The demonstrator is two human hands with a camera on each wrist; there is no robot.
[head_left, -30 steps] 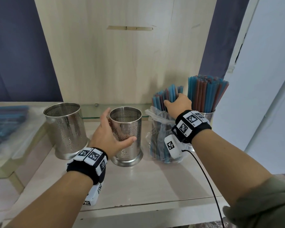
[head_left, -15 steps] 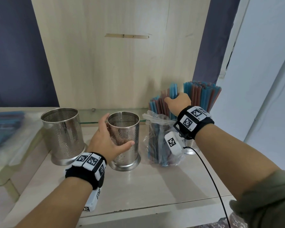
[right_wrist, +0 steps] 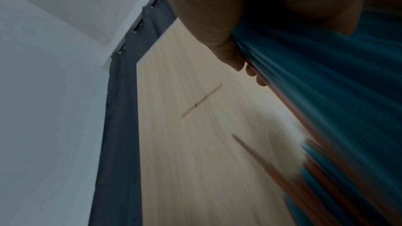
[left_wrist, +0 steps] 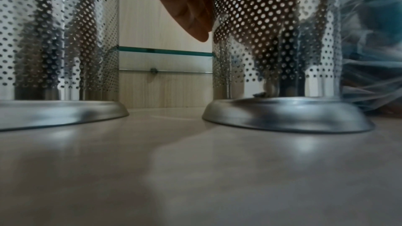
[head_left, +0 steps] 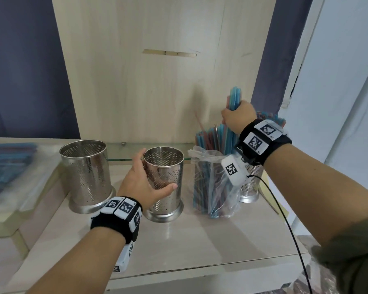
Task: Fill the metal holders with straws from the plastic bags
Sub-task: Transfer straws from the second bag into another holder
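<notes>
Two empty perforated metal holders stand on the shelf: one at the left (head_left: 86, 175) and a middle one (head_left: 165, 181). My left hand (head_left: 146, 181) grips the middle holder, thumb across its front and fingers (left_wrist: 191, 11) on its far side. A clear plastic bag (head_left: 214, 183) of blue and red straws stands to its right. My right hand (head_left: 238, 117) grips a bunch of straws (head_left: 234, 98) and holds it partly pulled up out of the bag; the straws (right_wrist: 326, 92) look blurred in the right wrist view. Behind my right wrist stands a third holder (head_left: 250, 187) filled with straws.
A wooden back panel (head_left: 157, 71) rises close behind the holders. A glass strip (head_left: 119, 153) runs along the shelf's back. At the far left lies another bag of blue straws (head_left: 11, 162) on a lower ledge. A black cable (head_left: 289, 225) hangs from my right wrist.
My right hand has risen, drawing a bunch of straws up out of the bag. My left hand has stayed on the middle holder.
</notes>
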